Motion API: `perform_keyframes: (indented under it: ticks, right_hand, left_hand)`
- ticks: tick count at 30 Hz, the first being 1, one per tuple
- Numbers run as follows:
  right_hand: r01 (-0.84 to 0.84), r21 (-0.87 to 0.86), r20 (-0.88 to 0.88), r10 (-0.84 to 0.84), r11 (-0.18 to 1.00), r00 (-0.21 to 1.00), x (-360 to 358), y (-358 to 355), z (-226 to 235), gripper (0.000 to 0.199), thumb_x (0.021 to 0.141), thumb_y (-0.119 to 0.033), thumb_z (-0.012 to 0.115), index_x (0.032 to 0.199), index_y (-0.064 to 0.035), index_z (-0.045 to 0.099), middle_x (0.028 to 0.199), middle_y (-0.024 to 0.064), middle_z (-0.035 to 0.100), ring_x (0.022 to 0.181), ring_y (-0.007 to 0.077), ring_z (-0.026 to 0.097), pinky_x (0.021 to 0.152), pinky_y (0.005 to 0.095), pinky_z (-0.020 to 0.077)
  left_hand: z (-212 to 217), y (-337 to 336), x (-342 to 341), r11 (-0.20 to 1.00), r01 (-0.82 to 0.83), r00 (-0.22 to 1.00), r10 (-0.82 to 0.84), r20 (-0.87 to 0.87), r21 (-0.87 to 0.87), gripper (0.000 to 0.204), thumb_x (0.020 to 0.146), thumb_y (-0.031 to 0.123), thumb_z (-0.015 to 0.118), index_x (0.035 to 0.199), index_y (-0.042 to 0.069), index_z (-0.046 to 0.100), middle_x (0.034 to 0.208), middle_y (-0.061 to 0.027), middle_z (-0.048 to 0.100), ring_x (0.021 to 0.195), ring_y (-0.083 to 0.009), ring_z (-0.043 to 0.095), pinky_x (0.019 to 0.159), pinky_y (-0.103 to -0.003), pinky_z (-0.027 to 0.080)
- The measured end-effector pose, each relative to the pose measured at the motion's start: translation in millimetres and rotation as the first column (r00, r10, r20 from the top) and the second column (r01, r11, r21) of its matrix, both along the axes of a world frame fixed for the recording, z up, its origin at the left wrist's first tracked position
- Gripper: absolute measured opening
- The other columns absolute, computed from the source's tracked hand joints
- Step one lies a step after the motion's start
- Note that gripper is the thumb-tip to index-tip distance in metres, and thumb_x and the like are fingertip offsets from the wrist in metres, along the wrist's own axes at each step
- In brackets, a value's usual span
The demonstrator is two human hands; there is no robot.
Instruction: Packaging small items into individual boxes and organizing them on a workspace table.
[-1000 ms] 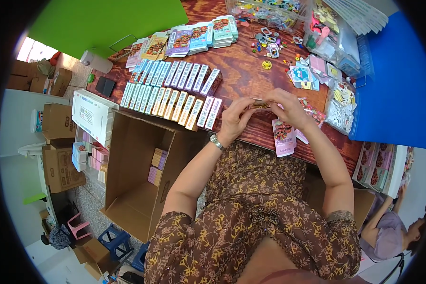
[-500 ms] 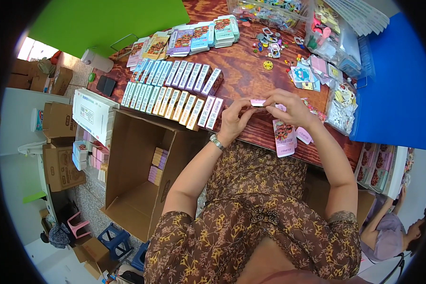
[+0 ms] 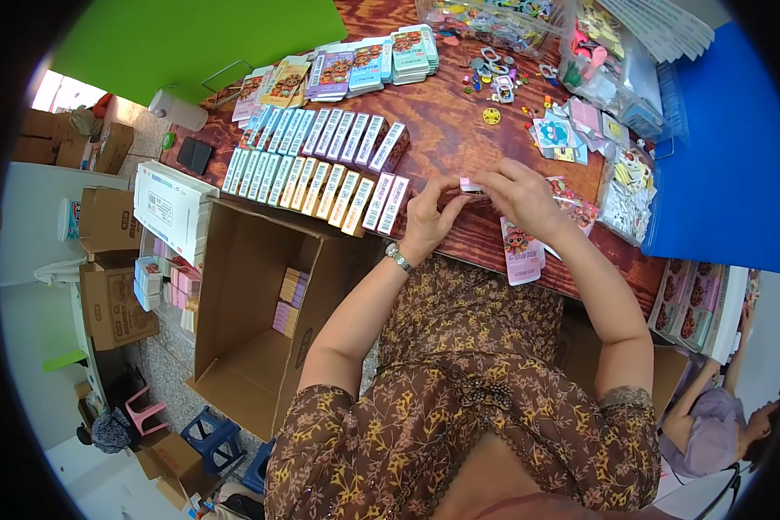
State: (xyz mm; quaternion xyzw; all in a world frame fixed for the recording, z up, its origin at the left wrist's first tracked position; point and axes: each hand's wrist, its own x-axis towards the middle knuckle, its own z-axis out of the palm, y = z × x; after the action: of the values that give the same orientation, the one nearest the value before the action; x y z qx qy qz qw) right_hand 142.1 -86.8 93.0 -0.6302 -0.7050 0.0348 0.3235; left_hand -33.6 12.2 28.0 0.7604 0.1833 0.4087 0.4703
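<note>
Between my hands, above the front edge of the table, is a small pink carton (image 3: 469, 185), its end toward me. My left hand (image 3: 433, 215) grips its left side with thumb and fingers. From the right, my right hand (image 3: 526, 201) has its fingers closed at the carton's end and hides much of it. Just below my right hand, a flat pink printed carton (image 3: 521, 253) hangs partly over the table edge. A red and pink printed packet (image 3: 576, 206) lies beside my right wrist, partly covered by it.
Rows of filled cartons (image 3: 325, 182) stand to the left, with stacks of flat cartons (image 3: 368, 65) behind. Loose charms (image 3: 494, 82), printed cards (image 3: 559, 139) and clear bins (image 3: 626, 195) lie right. A large open cardboard box (image 3: 251, 321) stands below left. Another person (image 3: 711, 429) sits far right.
My right hand has shifted slightly left and up along the carton's end. The red and pink packet shows more beside my wrist. A pink piece near the flat carton is now mostly covered.
</note>
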Motion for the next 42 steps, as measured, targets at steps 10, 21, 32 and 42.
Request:
perform_keyframes:
  ticks: [10,21,32,42]
  right_hand:
    - [-0.002,-0.124,0.204,0.027,0.992,0.979,-6,-3,11,0.027,0.083,-0.007,0.064,0.110,-0.0121,0.065,0.101,0.0050,0.063,0.097,0.0285,0.064,0.075,0.0397,0.0558]
    - [-0.020,0.041,-0.017,0.021,0.999,1.000,10,-10,-1,0.026,0.083,-0.001,0.068,0.108,-0.0069,0.066,0.102,0.0089,0.066,0.096,0.0299,0.064,0.080,0.0387,0.0545]
    - [-0.001,0.084,0.206,-0.017,0.996,0.979,6,-22,-12,0.022,0.079,-0.004,0.070,0.101,-0.0033,0.067,0.094,0.0099,0.064,0.088,0.0289,0.065,0.076,0.0382,0.0545]
    - [-0.029,0.236,0.289,-0.041,0.971,0.957,1,-25,-14,0.032,0.075,-0.006,0.071,0.106,-0.0045,0.068,0.094,0.0080,0.065,0.088,0.0270,0.066,0.074,0.0374,0.0554]
  left_hand:
    - [-5,-1,-3,0.997,0.018,0.998,-0.014,-0.058,0.073,0.034,0.090,-0.004,0.069,0.122,0.001,0.058,0.109,-0.0133,0.069,0.098,-0.0203,0.073,0.083,-0.031,0.059]
    - [-6,0,1,0.966,-0.056,0.998,0.058,0.001,0.253,0.027,0.087,-0.003,0.070,0.112,0.004,0.069,0.112,-0.0179,0.069,0.098,-0.0324,0.070,0.079,-0.036,0.057]
    - [-8,-4,4,0.970,-0.050,0.999,0.053,-0.005,0.237,0.028,0.083,-0.002,0.077,0.109,0.004,0.068,0.116,-0.0181,0.068,0.096,-0.0295,0.071,0.074,-0.033,0.058]
    - [-11,-4,5,0.887,-0.076,0.997,0.072,0.026,0.456,0.028,0.081,0.000,0.077,0.107,0.003,0.066,0.115,-0.0185,0.067,0.094,-0.0325,0.070,0.073,-0.036,0.059]
